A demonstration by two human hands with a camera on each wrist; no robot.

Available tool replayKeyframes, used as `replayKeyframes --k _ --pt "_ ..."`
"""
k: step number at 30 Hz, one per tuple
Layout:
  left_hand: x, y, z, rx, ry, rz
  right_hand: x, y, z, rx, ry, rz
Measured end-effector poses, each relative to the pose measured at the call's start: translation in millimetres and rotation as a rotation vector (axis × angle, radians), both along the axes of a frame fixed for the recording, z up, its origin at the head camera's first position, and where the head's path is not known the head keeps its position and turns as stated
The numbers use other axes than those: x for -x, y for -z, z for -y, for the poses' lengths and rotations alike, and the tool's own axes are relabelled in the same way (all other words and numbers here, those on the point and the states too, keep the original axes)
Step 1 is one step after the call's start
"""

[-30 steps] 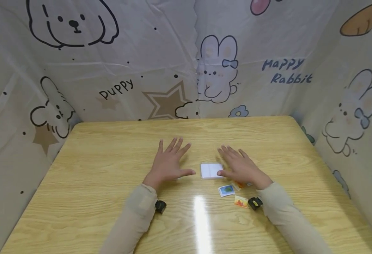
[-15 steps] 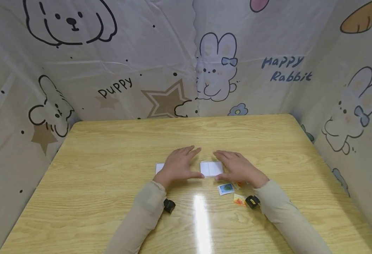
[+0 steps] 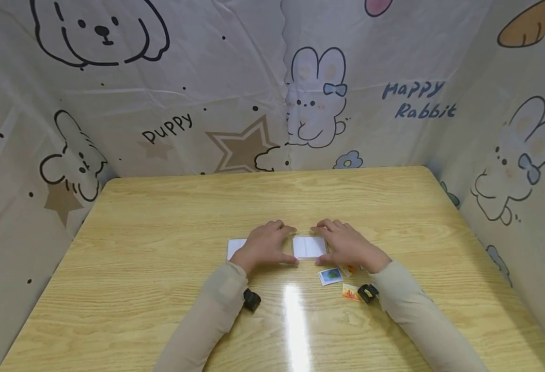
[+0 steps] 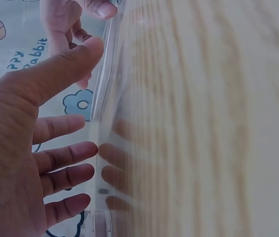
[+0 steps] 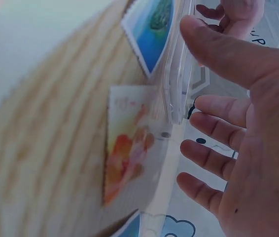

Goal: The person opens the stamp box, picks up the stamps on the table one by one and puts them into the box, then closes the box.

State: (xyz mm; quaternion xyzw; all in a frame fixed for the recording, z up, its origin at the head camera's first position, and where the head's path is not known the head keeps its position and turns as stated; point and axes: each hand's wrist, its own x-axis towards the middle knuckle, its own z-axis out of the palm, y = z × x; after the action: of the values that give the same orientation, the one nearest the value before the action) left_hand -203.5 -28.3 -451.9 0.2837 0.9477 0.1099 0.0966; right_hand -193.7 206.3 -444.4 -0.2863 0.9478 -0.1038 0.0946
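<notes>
A flat clear case with a white face lies on the table between the two hands. My left hand stands at its left side, thumb and fingers spread apart around nothing. At the right side, my right hand has its thumb at the front corner and its fingertips near the back edge. In the right wrist view the thumb overlaps the case edge, with the fingers apart. A second white flat piece is partly hidden behind the left hand.
Small stamp-like pictures lie in front of the right hand: a blue one with a green island and an orange-yellow one. More are partly covered by that hand. The wood-grain table meets a printed cloth behind.
My left hand has moved right and toward the case, uncovering the second white piece. Fingers of both hands have drawn in from a wide spread. The right hand has shifted only slightly.
</notes>
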Motion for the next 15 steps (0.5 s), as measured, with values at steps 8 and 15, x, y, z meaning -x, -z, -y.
replayKeyframes --k 8,15 --pt "2.4 4.8 -5.1 0.015 0.008 0.020 1.3 3.0 0.6 -0.013 -0.007 0.006" --pt "1.4 5.4 -6.5 -0.001 -0.019 0.057 2.2 3.5 -0.9 0.015 -0.002 0.053"
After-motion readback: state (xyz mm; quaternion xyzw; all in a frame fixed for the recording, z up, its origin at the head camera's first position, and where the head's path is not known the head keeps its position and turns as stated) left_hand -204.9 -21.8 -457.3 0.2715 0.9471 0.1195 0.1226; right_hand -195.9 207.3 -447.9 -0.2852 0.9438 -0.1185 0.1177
